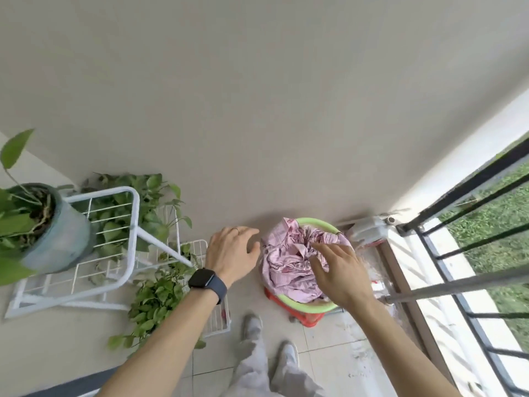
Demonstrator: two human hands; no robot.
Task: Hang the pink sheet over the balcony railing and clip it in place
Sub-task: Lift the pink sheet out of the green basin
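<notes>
The pink sheet (289, 262) lies crumpled in a light green basin (315, 223) that rests on a red stool (307, 318) by the wall. My left hand (232, 253), with a dark watch on the wrist, hovers just left of the basin, fingers relaxed and empty. My right hand (340, 270) is stretched over the sheet with fingers spread, right above the fabric; I cannot tell whether they touch it. The black balcony railing (469, 184) runs along the right side. No clips are in view.
A white wire plant stand (126, 230) with a potted plant (48, 224) and trailing green leaves stands at the left. A grey pole (458, 285) crosses in front of the railing. My legs and white shoes are on the tiled floor below.
</notes>
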